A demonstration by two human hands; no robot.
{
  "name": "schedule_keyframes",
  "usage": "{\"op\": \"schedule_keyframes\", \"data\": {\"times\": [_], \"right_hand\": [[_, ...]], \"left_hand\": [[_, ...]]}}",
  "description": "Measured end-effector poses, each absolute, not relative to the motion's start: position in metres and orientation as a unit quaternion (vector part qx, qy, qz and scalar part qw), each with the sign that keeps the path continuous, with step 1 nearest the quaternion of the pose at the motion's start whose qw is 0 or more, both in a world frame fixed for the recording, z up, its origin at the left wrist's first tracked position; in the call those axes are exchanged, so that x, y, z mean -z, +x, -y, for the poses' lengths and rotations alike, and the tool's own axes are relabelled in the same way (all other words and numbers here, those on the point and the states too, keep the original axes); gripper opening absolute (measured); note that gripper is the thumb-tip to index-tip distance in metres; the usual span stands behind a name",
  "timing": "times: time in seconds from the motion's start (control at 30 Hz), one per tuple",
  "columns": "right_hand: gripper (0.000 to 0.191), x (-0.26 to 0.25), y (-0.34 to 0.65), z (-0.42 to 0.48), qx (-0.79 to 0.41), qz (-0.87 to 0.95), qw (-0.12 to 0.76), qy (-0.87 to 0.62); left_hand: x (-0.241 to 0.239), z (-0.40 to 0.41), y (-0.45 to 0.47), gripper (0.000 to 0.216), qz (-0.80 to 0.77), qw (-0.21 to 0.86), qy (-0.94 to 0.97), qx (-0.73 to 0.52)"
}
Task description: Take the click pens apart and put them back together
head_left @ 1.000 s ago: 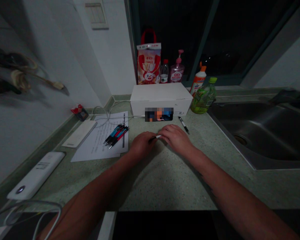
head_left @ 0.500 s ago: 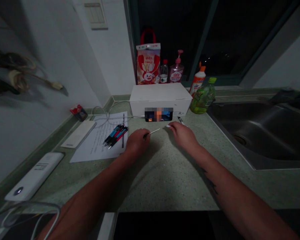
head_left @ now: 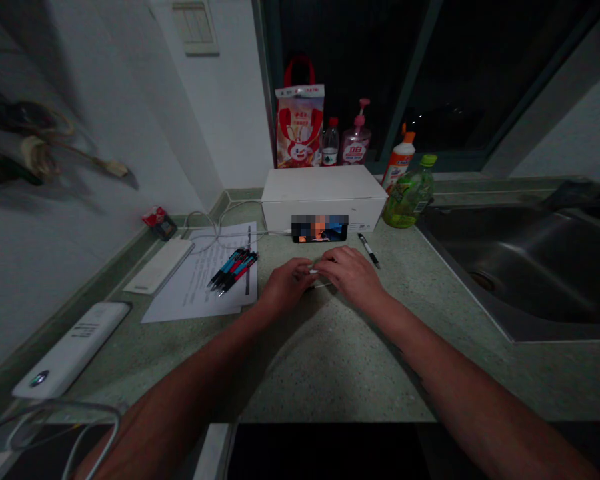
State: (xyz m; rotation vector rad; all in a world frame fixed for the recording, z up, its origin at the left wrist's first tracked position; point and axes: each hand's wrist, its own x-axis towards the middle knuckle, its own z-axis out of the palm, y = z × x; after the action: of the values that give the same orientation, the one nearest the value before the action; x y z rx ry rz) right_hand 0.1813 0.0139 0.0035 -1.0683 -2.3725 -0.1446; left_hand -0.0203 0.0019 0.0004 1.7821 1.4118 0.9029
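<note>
My left hand (head_left: pixel 287 283) and my right hand (head_left: pixel 353 273) meet over the counter, fingertips close together and closed. Between them shows a small white piece (head_left: pixel 313 271), pinched by my right fingers; its kind is too small to make out. A thin pale rod with a dark end, looking like a pen refill (head_left: pixel 323 285), sticks out below the fingers from my left hand. Fingers hide much of both parts. Beyond my right hand lies a white and black pen (head_left: pixel 369 251). Several blue, red and black pens (head_left: pixel 233 270) rest on printed paper (head_left: pixel 180 303) to the left.
A phone (head_left: pixel 320 230) leans against a white box (head_left: pixel 325 190) at the back, with a cable running left. A green bottle (head_left: pixel 409 197) stands beside the sink (head_left: pixel 510 327). At the left lie a white power bank (head_left: pixel 75 350) and a flat white box (head_left: pixel 160 267).
My hands have come together; before, they were apart, the left with the thin rod and the right with the small white piece. The rod has dropped lower and now lies partly behind my right fingers.
</note>
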Motion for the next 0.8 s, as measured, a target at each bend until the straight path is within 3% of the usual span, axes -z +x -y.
{"op": "schedule_keyframes", "data": {"times": [0.17, 0.43, 0.6, 0.7, 0.8], "right_hand": [[0.021, -0.008, 0.177, -0.011, 0.090, 0.887, 0.255, -0.373], [0.016, 0.006, 0.187, -0.019, -0.029, 0.823, 0.312, -0.473], [0.014, 0.016, 0.186, -0.025, -0.077, 0.803, 0.290, -0.515], [0.015, 0.017, 0.186, -0.026, -0.087, 0.804, 0.278, -0.518], [0.015, 0.016, 0.187, -0.026, -0.096, 0.804, 0.275, -0.519]], "left_hand": [[-0.006, -0.003, -0.018, 0.015, -0.534, 0.403, 0.664, -0.334], [-0.001, -0.008, -0.020, 0.017, -0.572, 0.350, 0.668, -0.324], [-0.007, -0.010, -0.027, 0.012, -0.585, 0.286, 0.699, -0.296], [-0.024, -0.006, -0.039, 0.010, -0.586, 0.251, 0.737, -0.225], [-0.039, 0.004, -0.046, 0.006, -0.523, 0.299, 0.790, -0.111]]}}
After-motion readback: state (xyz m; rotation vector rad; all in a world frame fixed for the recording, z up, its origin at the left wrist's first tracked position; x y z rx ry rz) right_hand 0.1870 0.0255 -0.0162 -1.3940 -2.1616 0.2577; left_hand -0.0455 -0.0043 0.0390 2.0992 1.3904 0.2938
